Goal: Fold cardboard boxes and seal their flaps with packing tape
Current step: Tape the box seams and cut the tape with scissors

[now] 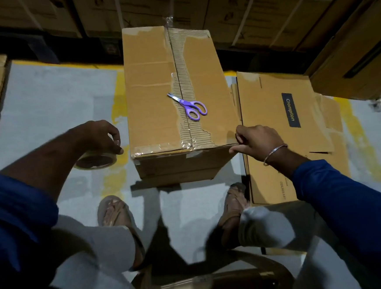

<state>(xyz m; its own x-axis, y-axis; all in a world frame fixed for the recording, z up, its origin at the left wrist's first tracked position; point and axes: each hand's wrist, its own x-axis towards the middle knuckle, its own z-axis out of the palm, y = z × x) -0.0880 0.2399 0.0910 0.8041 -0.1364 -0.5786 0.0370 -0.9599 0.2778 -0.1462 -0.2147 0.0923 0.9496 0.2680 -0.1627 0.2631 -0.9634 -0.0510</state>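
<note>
The closed cardboard box (176,95) stands mid-frame, its long seam running away from the person, purple scissors (188,105) lying on it. The right hand (256,140) pinches its near right corner; the left hand (98,138), centre-left and clear of the box, grips the tape roll (96,159)

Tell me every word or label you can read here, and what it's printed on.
"Crompton": on the dark label of the flattened brown cardboard box lying right of the upright box.
Small print near that flat box's lower edge: too blurred to read with certainty.
Markings on the stacked brown cartons behind: unreadable.
</note>
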